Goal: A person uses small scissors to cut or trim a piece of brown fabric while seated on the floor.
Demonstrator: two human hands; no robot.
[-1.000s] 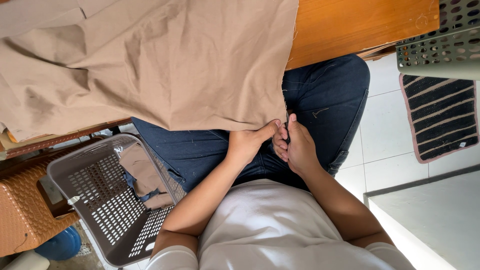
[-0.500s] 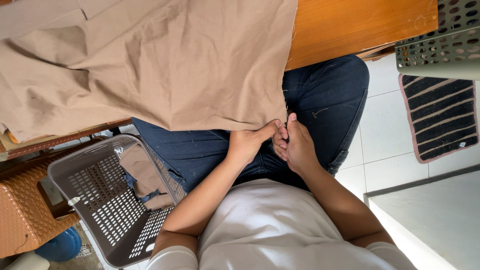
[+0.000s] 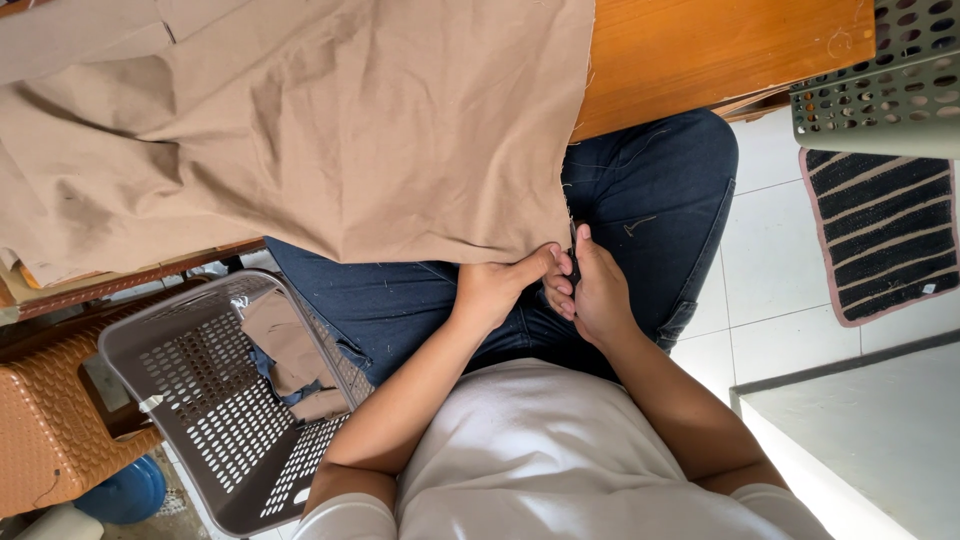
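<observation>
The left hand pinches the lower corner of a tan cloth hanging off the wooden bench. The right hand, touching it, grips a small dark tool. Neither has moved over the last second. A grey basket sits left.

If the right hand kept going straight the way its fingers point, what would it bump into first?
Probably the tan cloth: the right hand points up at its hanging corner, already touching there beside the left hand.

cloth on table | basket left of lap, holding scraps
</observation>
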